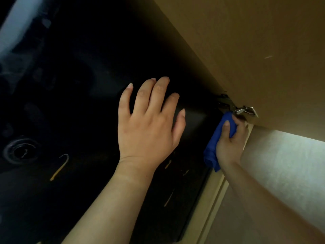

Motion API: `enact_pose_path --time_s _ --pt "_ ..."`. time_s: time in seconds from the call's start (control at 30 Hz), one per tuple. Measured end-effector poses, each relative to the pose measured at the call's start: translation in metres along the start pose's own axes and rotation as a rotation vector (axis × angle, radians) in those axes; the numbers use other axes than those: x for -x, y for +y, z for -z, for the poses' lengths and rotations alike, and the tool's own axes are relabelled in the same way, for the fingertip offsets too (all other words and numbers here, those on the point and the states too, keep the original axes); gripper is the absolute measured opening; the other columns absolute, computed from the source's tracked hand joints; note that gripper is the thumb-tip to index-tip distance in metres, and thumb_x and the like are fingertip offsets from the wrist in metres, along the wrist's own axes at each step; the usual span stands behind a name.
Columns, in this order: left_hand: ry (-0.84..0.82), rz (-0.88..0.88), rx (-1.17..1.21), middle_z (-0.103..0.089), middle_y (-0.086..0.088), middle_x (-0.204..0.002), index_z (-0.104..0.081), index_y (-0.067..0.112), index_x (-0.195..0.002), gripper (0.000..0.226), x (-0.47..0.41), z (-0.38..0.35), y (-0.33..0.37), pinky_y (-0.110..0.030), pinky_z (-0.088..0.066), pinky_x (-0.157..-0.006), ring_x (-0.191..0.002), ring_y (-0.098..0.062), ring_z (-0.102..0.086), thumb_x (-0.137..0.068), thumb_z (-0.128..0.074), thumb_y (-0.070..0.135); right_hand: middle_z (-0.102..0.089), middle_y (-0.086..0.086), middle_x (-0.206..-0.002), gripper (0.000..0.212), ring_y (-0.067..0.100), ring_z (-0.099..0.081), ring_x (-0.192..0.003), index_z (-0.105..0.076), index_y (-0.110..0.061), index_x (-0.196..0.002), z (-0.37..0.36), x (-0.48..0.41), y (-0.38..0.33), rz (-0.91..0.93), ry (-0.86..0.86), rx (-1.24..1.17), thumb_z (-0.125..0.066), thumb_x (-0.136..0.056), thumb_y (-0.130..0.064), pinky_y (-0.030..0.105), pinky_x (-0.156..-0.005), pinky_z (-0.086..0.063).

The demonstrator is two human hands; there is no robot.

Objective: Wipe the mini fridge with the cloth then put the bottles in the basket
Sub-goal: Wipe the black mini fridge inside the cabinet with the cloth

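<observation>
The black mini fridge (73, 106) fills the left and middle of the view, seen from very close. My left hand (149, 124) lies flat on its dark surface with the fingers spread. My right hand (228, 140) grips a blue cloth (213, 150) at the fridge's right edge, just below a metal hinge. The cloth hangs down past my wrist. No bottles or basket are in view.
A tan wooden cabinet panel (255, 50) runs along the right of the fridge, with a metal hinge (244, 110) on it. A pale wall (290, 164) and a beige frame strip (214, 205) lie lower right. A round recess (20, 152) sits in the black surface at left.
</observation>
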State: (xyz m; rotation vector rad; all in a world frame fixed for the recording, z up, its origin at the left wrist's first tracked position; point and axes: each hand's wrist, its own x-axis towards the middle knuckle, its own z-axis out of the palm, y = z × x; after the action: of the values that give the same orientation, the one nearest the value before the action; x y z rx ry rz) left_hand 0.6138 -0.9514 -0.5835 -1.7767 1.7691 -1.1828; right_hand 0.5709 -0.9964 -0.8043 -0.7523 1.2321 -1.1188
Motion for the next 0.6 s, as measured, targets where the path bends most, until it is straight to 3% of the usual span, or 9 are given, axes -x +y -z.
enact_pose_path --time_s 0.17,0.27,0.33,0.4,0.5,0.6 --pt "-0.001 -0.005 -0.007 -0.053 -0.003 -0.136 -0.064 0.021 -0.115 0.041 0.001 0.000 -0.001 -0.045 -0.021 -0.109 -0.126 -0.024 -0.043 -0.098 -0.036 0.044 -0.041 -0.002 -0.130 0.035 0.006 -0.040 -0.117 -0.043 -0.025 -0.132 0.005 0.027 0.009 -0.039 -0.049 -0.006 -0.043 -0.098 -0.033 0.031 -0.108 -0.032" --pt "0.000 -0.007 0.000 -0.053 -0.003 -0.136 -0.064 0.021 -0.115 0.040 0.000 0.000 0.000 -0.045 -0.020 -0.109 -0.126 -0.023 -0.041 -0.097 -0.037 0.044 -0.042 -0.007 -0.122 0.028 -0.006 -0.040 -0.108 -0.044 -0.032 -0.124 -0.001 0.037 -0.003 0.095 -0.073 -0.025 -0.046 -0.097 -0.032 0.012 -0.100 -0.029" --pt "-0.005 -0.010 0.001 -0.052 -0.003 -0.136 -0.064 0.021 -0.115 0.040 0.001 -0.001 0.000 -0.045 -0.020 -0.109 -0.126 -0.023 -0.041 -0.097 -0.037 0.044 -0.043 -0.007 -0.120 0.027 -0.004 -0.041 -0.109 -0.046 -0.029 -0.124 -0.006 0.039 -0.010 0.187 -0.076 -0.026 -0.047 -0.097 -0.028 0.008 -0.097 -0.028" --pt "-0.004 -0.008 0.001 -0.052 -0.003 -0.136 -0.064 0.022 -0.115 0.039 0.001 -0.001 0.000 -0.045 -0.019 -0.109 -0.126 -0.023 -0.041 -0.097 -0.036 0.043 -0.044 -0.005 -0.122 0.029 0.002 -0.042 -0.112 -0.047 -0.024 -0.126 -0.008 0.032 -0.008 0.210 -0.046 -0.007 -0.048 -0.097 -0.027 0.014 -0.100 -0.030" --pt "-0.009 -0.011 0.002 -0.052 -0.003 -0.136 -0.064 0.022 -0.115 0.039 0.001 -0.001 0.000 -0.045 -0.019 -0.109 -0.126 -0.024 -0.042 -0.097 -0.036 0.043 -0.044 0.002 -0.128 0.035 0.008 -0.041 -0.117 -0.046 -0.020 -0.129 -0.003 0.011 0.000 0.014 -0.004 0.021 -0.046 -0.097 -0.032 0.028 -0.105 -0.033" --pt "-0.017 -0.013 -0.002 -0.053 -0.003 -0.135 -0.064 0.022 -0.115 0.038 0.000 -0.001 0.001 -0.045 -0.020 -0.109 -0.126 -0.024 -0.044 -0.097 -0.037 0.041 -0.042 -0.001 -0.130 0.036 0.013 -0.040 -0.121 -0.044 -0.020 -0.130 0.004 0.018 0.002 -0.034 -0.054 0.043 -0.045 -0.097 -0.033 0.027 -0.104 -0.030"
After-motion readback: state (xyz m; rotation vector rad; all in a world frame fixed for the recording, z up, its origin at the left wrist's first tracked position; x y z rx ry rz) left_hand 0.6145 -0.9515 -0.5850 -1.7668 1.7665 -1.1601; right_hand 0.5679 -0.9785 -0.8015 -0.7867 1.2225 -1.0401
